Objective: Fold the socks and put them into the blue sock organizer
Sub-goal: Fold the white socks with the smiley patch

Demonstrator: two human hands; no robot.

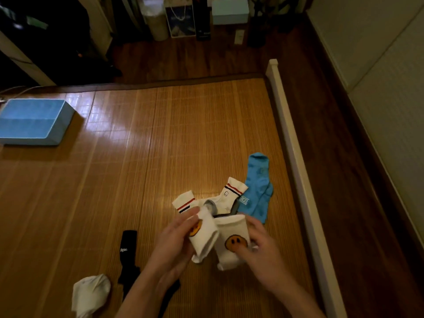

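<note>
So this was the pairing-up stage, as far as I could judge. The left hand (176, 239) had its fingers wrapped around the first smiley sock (204, 239), and the right hand (263, 251) was gripping the second smiley sock (231, 244) with the thumb right by the orange face. Both socks were held up low in the frame, just right of center, side by side and touching at the cuffs but not lined up, and neither was folded yet.

My guess at the next move: lay one sock flat on the other so cuffs and toes match, fold the pair, then carry it a long way across the bamboo mat (160, 145) to the blue sock organizer (34, 121), sitting well apart at the left edge of the frame.

About that organizer: from this angle it just looked like a flat blue box. I couldn't make out any compartments or tell whether any socks were in it.

Plenty was left to do. The striped socks (229, 196) and blue socks (257, 187) lay in a loose overlapping heap just above the hands, a black sock (128, 255) lay lower left of them, and a white sock (90, 292) sat crumpled near the bottom left.
</note>
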